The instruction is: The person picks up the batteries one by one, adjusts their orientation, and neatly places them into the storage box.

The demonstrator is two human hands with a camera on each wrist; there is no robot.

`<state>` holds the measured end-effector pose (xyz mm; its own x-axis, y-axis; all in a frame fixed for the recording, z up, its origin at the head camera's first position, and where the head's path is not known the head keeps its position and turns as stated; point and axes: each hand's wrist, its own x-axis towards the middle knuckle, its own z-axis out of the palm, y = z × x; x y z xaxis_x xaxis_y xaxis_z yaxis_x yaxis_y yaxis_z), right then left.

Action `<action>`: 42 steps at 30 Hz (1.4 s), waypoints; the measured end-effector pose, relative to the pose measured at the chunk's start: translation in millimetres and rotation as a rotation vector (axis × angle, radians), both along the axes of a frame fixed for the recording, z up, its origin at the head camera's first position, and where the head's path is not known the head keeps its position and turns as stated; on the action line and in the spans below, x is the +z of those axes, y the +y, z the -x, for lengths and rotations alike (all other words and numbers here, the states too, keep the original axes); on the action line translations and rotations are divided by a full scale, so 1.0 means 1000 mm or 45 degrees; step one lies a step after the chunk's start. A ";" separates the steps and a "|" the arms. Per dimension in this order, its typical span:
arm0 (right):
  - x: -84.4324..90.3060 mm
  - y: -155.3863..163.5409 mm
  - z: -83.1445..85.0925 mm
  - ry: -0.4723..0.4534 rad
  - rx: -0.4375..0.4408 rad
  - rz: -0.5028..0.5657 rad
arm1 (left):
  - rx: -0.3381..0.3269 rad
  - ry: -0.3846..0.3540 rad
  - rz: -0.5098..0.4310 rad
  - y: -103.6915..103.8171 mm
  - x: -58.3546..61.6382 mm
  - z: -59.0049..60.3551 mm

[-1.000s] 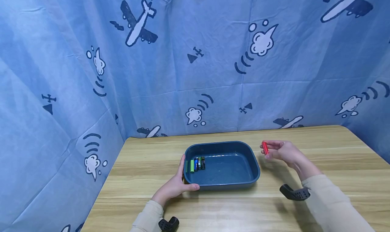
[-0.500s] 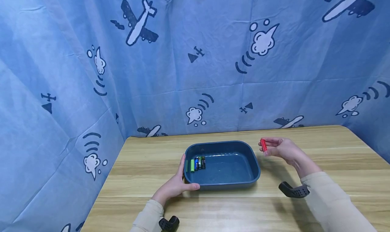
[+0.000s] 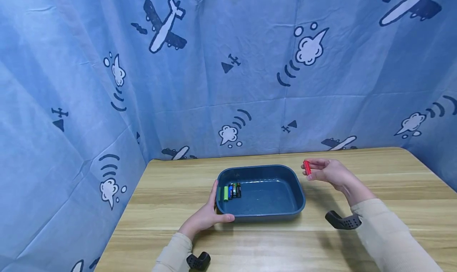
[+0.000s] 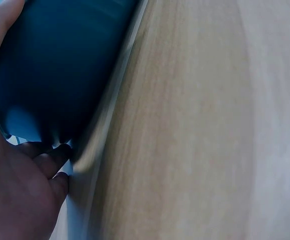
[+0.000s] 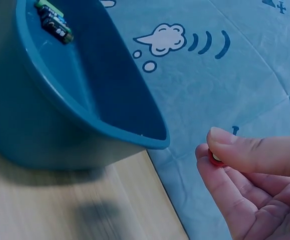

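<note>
A dark blue plastic basin (image 3: 264, 217) stands on the table. My left hand (image 3: 205, 218) holds its left end, thumb along the front rim and fingers against the side wall. Curled fingertips (image 4: 59, 155) touch the wall low down in the left wrist view. Inside, at the left, several batteries lie side by side: a light green battery (image 3: 225, 194), a blue battery (image 3: 230, 191) and darker ones. Right of the basin, above the table, my right hand (image 3: 332, 173) pinches a red battery (image 3: 307, 167) between thumb and fingers; only its end shows in the right wrist view.
The wooden table (image 3: 160, 208) reaches back to a blue curtain (image 3: 250, 85) with airplane prints. Black wrist mounts (image 3: 343, 220) sit on both sleeves.
My right hand has moved slightly up and to the left with the red battery. The left hand keeps its hold on the basin, and the batteries inside lie as before.
</note>
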<state>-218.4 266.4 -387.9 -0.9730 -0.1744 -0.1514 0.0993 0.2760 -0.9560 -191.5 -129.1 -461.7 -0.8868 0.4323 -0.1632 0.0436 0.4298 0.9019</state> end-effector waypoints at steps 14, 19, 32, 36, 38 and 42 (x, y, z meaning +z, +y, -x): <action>0.002 -0.007 0.003 -0.038 -0.040 -0.040 | -0.007 -0.014 0.001 0.000 0.000 -0.001; 0.003 -0.010 0.004 -0.031 -0.018 -0.040 | -0.008 -0.016 0.001 0.000 0.000 0.000; 0.007 -0.020 0.008 -0.058 -0.023 0.003 | -0.013 -0.007 0.028 -0.001 0.003 0.000; 0.007 -0.024 0.010 -0.064 -0.029 0.030 | -0.014 -0.009 0.017 -0.001 0.002 0.000; 0.006 -0.026 0.011 -0.061 -0.027 0.043 | -0.012 -0.009 0.016 -0.001 0.002 0.001; 0.007 -0.030 0.013 -0.051 -0.021 0.063 | -0.012 -0.008 0.011 -0.001 0.001 0.001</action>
